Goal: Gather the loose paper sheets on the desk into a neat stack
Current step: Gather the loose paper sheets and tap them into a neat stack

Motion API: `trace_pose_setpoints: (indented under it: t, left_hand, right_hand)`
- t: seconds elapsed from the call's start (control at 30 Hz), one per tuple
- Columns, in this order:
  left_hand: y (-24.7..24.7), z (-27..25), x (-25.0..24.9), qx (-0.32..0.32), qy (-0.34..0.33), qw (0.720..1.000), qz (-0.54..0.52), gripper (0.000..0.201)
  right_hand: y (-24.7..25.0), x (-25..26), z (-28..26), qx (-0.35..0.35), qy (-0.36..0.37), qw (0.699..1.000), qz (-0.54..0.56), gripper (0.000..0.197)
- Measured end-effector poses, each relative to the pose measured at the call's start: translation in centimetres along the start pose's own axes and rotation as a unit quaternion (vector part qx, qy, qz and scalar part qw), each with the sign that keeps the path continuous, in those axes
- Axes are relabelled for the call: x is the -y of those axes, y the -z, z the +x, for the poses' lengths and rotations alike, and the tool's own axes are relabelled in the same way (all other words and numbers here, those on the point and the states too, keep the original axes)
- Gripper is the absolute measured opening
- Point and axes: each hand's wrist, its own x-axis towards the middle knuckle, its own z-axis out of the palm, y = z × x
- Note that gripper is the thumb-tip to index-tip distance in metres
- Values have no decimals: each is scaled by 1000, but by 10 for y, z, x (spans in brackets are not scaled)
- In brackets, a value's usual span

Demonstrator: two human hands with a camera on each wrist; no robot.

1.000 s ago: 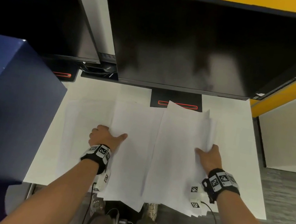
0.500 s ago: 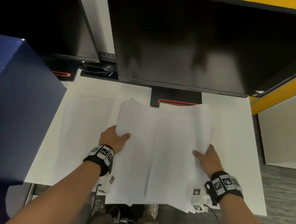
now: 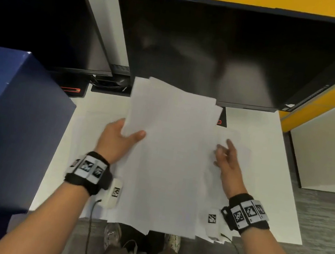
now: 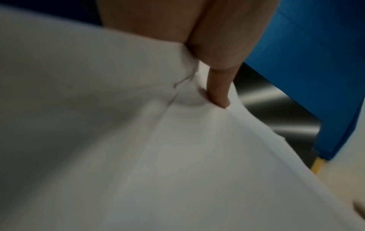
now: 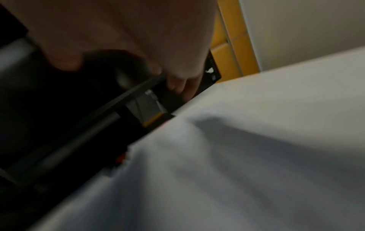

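Observation:
A bundle of white paper sheets is raised off the white desk, its far edge tilted up against the monitor's lower edge and its near edge past the desk's front. My left hand grips its left edge, thumb on top and fingers beneath; in the left wrist view a fingertip dents the paper. My right hand hovers by the bundle's right edge with loose fingers and holds nothing. More loose sheets lie flat on the desk on both sides of the bundle.
A large dark monitor stands close behind the paper, with a second monitor to its left. A tall blue box borders the desk's left side. Grey carpet lies to the right and in front.
The two side-by-side piles have been brought together into one bundle and lifted toward the monitor. My right hand has let go of its edge; the left hand now holds the bundle alone.

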Motion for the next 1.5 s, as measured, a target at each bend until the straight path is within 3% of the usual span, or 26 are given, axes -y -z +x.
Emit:
trace_pose_setpoints:
  t: [0.07,0.1,0.23,0.37,0.43,0.5,0.57,0.67,0.77,0.83,0.93,0.97,1.13,1.23,1.33,1.4,1.5]
  left_hand:
    - [-33,4,11,31,22,999,7,32]
    - [-50,4,17,45,40,998,4,36]
    - [-98,9,51,43,105,993,28,55]
    - [-113,18,71,30,145,985,92,51]
    - [-116,22,75,44,156,975,151,55]
    - [-122,24,75,67,158,966,191,57]
    - [-132,24,75,85,147,963,210,53]
    - [-137,18,78,93,132,959,232,41]
    - [-123,9,88,75,132,957,247,39]
    - [-111,6,96,49,142,963,226,40]
    - [-99,3,100,25,137,970,200,41]
    - [-99,2,101,26,132,971,199,39]
    - [-112,-11,99,51,109,981,154,26]
    - [-81,-9,108,23,99,984,146,27]
    - [-10,0,134,-111,123,955,245,51]
    - [40,4,155,-182,214,914,292,79]
    - [75,5,166,-180,312,883,300,105]
  right_hand:
    - [-15,9,-5,69,-36,994,73,82]
    - [-17,6,-4,72,-41,994,71,69]
    - [-8,-25,11,-51,-79,991,-98,40]
    - [25,-47,29,-118,-114,951,-262,59]
    - [49,-51,42,-183,-202,900,-341,73]
    - [61,-53,52,-190,-289,866,-360,76]
    - [54,-56,60,-155,-278,873,-369,70]
    - [23,-60,57,-52,-186,898,-395,60]
    - [-4,-67,42,16,-102,901,-421,61]
    - [-7,-70,35,-14,-101,901,-423,66]
    - [5,-67,31,-177,-213,881,-383,71]
    - [7,-67,30,-200,-244,873,-371,70]
    - [-14,-65,34,-120,-214,905,-346,71]
    - [-14,-60,33,-132,-226,901,-345,75]
    - [6,-62,26,-154,-246,896,-337,81]
    - [17,-68,21,-149,-241,900,-331,81]
    - [18,-70,18,-127,-224,912,-320,83]
